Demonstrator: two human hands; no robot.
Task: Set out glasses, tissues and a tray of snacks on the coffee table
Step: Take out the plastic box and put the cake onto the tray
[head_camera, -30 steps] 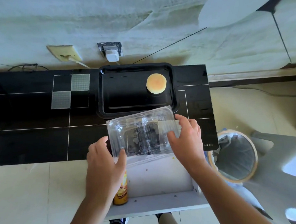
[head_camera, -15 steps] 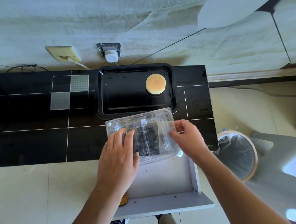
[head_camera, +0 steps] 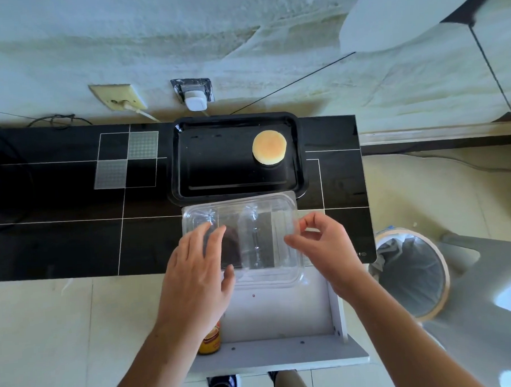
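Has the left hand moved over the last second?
Yes. The left hand went from the clear plastic container's near-left corner up onto its lid, towards the black tray.

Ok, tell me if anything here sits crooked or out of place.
The clear plastic container sits slightly skewed, overhanging the near edge of the black table above the white drawer. The bun sits alone in the black tray, far right.

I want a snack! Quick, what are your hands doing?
Left hand: open, resting flat on the clear plastic clamshell container.
Right hand: fingers pinching the container's lid edge.
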